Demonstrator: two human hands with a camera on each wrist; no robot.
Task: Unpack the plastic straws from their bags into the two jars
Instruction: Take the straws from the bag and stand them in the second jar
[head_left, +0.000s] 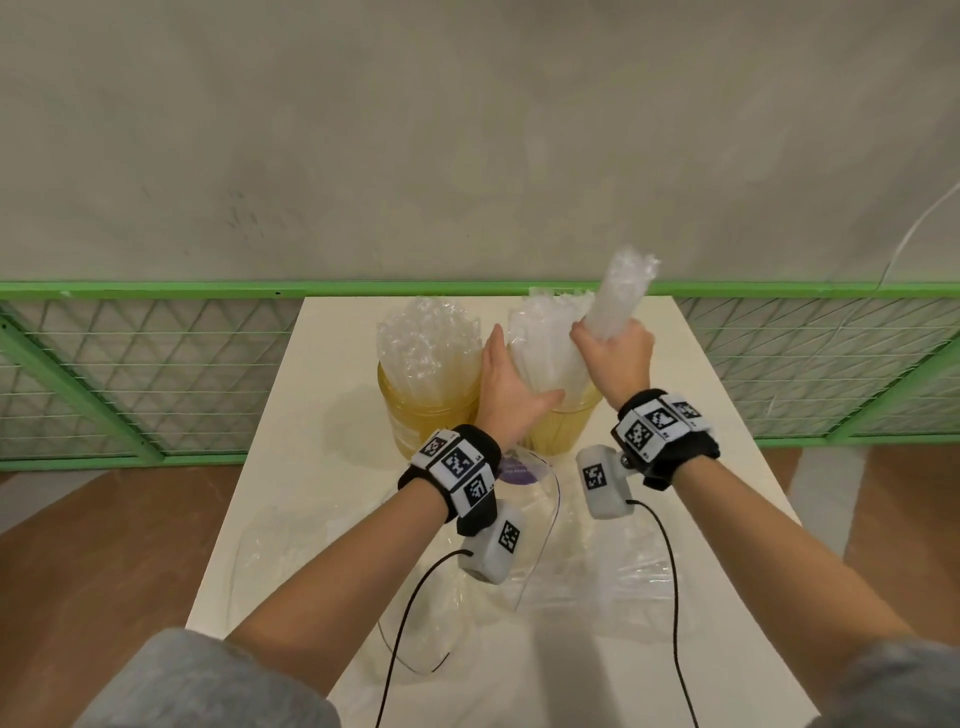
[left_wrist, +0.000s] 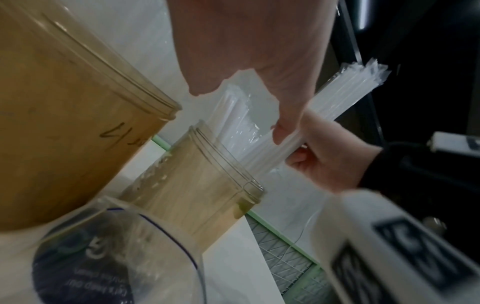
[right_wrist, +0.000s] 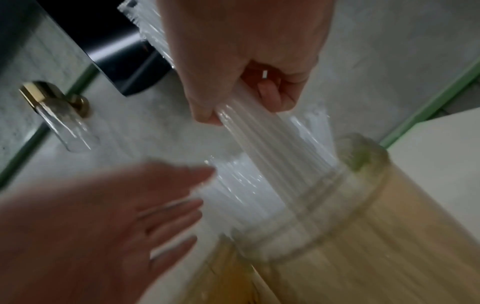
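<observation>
Two hands are working at the right jar (head_left: 558, 423): the right hand (head_left: 618, 353) is gripping a bundle of straws (head_left: 621, 296), tilted, its lower end entering the mouth, while the left hand (head_left: 506, 384), fingers straight, is pressing the standing straws (head_left: 540, 338) aside. Next, I judge, the bundle is needing a downward slide into that gap. The left jar (head_left: 426, 410) is standing just beside, packed; emptied bags (head_left: 613, 566) are lying nearer the table (head_left: 727, 467) front.

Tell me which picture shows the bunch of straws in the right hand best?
The head view: the whole bunch of straws shows, gripped by the right hand above the right jar. The left wrist view shows it small; the right wrist view is blurry.
</observation>
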